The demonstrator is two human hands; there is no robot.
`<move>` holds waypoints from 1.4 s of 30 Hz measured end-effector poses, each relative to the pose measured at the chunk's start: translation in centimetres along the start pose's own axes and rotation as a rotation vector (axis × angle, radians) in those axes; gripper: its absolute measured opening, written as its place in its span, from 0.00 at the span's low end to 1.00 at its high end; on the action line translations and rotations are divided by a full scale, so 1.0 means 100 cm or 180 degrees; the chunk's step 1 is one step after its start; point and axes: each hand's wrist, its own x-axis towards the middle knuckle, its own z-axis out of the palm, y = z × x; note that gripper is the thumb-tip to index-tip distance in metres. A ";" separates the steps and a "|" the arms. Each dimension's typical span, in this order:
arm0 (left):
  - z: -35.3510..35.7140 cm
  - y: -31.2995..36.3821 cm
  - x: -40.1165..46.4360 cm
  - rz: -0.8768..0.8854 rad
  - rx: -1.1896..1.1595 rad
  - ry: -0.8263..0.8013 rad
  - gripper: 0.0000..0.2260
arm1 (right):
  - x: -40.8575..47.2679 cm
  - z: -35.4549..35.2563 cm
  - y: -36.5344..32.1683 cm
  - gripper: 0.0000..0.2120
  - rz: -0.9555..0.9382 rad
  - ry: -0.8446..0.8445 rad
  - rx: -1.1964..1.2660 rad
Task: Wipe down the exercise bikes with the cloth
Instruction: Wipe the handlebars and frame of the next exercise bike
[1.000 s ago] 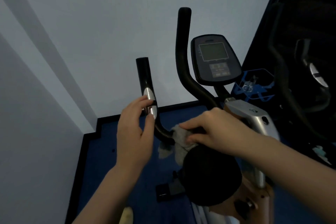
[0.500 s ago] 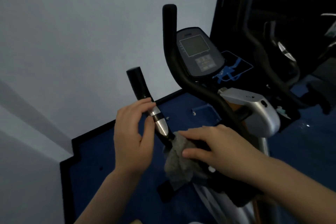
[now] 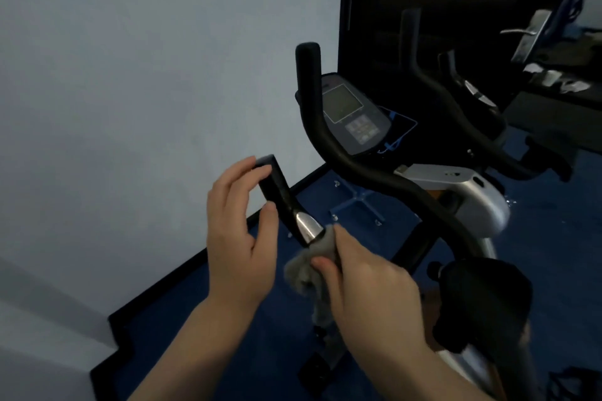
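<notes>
Head view is showing the right hand (image 3: 368,290) gripping the grey cloth (image 3: 309,265), fingers curled round it and the left handlebar (image 3: 286,202) just below the silver sensor (image 3: 308,225). Beside that handlebar, the left hand (image 3: 239,238) is pinching its black grip, fingertips at the top end, thumb lower. Beyond the handlebar, the console (image 3: 351,117) is facing up.
</notes>
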 end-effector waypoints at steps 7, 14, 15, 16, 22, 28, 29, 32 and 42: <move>-0.012 -0.012 0.022 -0.0025 -0.0138 -0.0419 0.16 | 0.013 0.009 -0.010 0.26 0.0085 0.0392 0.0517; -0.018 -0.013 0.029 -0.0436 -0.0541 -0.0587 0.14 | 0.060 0.018 -0.028 0.15 -0.0076 0.0391 0.1180; -0.019 -0.013 0.029 -0.0462 -0.0572 -0.0567 0.14 | 0.057 0.019 -0.027 0.15 -0.0074 0.0439 0.1346; -0.020 -0.014 0.029 -0.0503 -0.0596 -0.0561 0.14 | 0.057 0.020 -0.029 0.14 -0.0065 0.0489 0.1458; -0.026 -0.010 0.028 -0.0810 -0.0875 -0.0369 0.13 | 0.099 0.002 -0.046 0.08 -0.0826 0.0468 0.1795; -0.028 -0.009 0.019 -0.0775 -0.0839 -0.0123 0.11 | 0.110 -0.008 -0.039 0.07 -0.1322 0.0038 0.1069; -0.029 -0.011 0.019 -0.0778 -0.0832 -0.0171 0.11 | 0.108 -0.005 -0.038 0.08 -0.1283 0.0115 0.1147; -0.033 -0.014 0.021 -0.0763 -0.0842 -0.0355 0.14 | 0.099 0.005 -0.042 0.11 -0.1074 0.0568 0.1370; -0.039 -0.021 0.051 -0.0353 -0.0876 -0.1229 0.16 | 0.078 0.022 -0.050 0.17 0.0029 0.1128 0.1958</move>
